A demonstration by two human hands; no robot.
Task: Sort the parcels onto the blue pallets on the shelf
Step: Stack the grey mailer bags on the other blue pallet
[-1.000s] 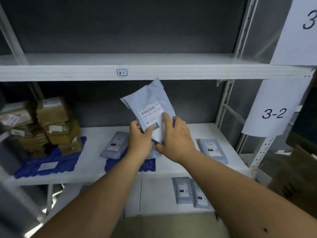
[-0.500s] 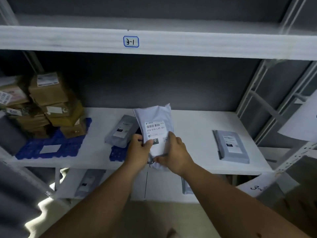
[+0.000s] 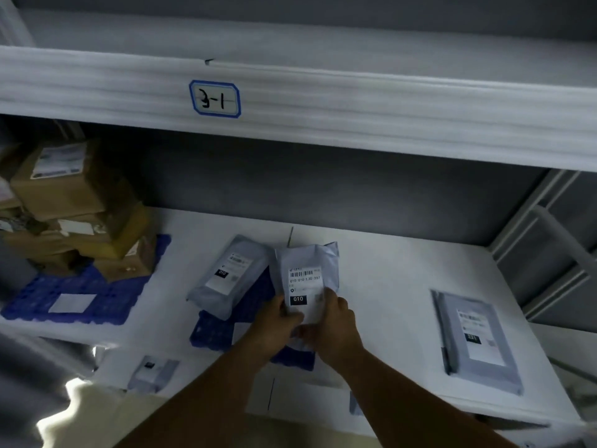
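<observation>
Both hands hold a grey mailer parcel point(image 3: 305, 270) with a white label marked 010, low over the middle blue pallet point(image 3: 213, 331) on the white shelf. My left hand point(image 3: 277, 321) grips its lower left edge; my right hand point(image 3: 332, 321) grips its lower right edge. A second grey parcel point(image 3: 229, 274) marked 010 lies on the same pallet, just left of the held one. Whether the held parcel touches the pallet is hidden by my hands.
A stack of brown cardboard boxes point(image 3: 77, 208) stands on the left blue pallet point(image 3: 74, 302). Another grey parcel point(image 3: 478, 337) lies on the shelf point(image 3: 387, 286) at the right. The beam above carries a 3-1 tag point(image 3: 214, 99). More parcels point(image 3: 151, 373) lie on the lower level.
Both hands have lowered the parcel from upright in front of the shelf down toward the middle blue pallet, beside the other 010 parcel. The camera has moved closer.
</observation>
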